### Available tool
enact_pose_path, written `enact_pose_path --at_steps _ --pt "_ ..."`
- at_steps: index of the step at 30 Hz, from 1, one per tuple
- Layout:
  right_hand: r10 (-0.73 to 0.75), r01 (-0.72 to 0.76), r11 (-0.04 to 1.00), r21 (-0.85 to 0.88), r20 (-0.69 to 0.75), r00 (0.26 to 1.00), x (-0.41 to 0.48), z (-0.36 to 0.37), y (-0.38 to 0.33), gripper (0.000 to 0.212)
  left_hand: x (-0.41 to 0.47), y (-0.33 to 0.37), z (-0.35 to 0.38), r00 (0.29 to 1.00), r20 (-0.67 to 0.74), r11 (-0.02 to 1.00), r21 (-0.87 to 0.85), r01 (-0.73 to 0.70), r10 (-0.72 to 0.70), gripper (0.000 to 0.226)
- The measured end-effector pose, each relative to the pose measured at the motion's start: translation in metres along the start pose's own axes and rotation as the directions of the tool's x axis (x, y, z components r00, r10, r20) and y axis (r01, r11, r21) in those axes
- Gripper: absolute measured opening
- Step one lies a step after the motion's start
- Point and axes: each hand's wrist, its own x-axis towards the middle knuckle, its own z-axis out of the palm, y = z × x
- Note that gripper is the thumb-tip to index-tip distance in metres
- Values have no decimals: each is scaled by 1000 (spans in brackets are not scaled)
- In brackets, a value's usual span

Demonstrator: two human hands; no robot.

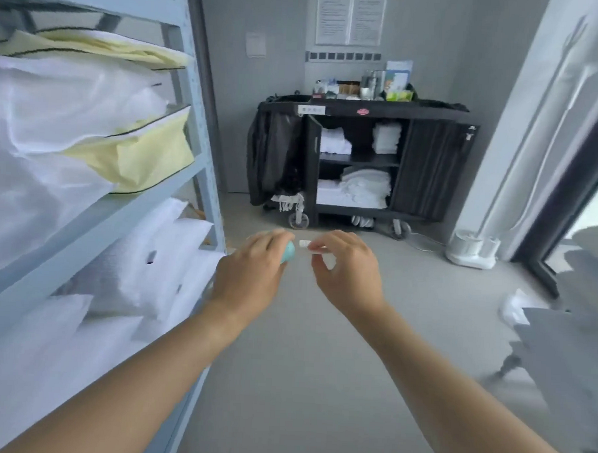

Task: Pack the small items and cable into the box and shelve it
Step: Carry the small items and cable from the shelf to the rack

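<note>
My left hand [251, 265] grips a small teal item [288, 252], most of it hidden behind the fingers. Just to its right, my right hand [347, 266] pinches a small white item [308, 246] between thumb and fingertips; it looks like a plug or cable end, too blurred to be sure. Both hands are held out in front of me above the grey floor, a few centimetres apart. No box shows in this view.
A pale blue shelf rack [204, 160] stands at my left, loaded with bagged white and yellow bedding [89, 121]. A black housekeeping cart [358, 160] with folded towels stands against the far wall. A white fan [473, 249] sits on the floor by the right doorway.
</note>
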Motion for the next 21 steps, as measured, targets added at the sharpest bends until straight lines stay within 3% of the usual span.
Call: enact_pose_path --at_steps 11,21 --pt "286 -353 903 -246 -269 920 -38 -149 160 11 95 199 109 915 27 872 -313 -375 403 38" --pt "293 -514 767 -384 -503 813 -41 -276 279 12 172 373 175 797 -92 673 -483 -560 597 34"
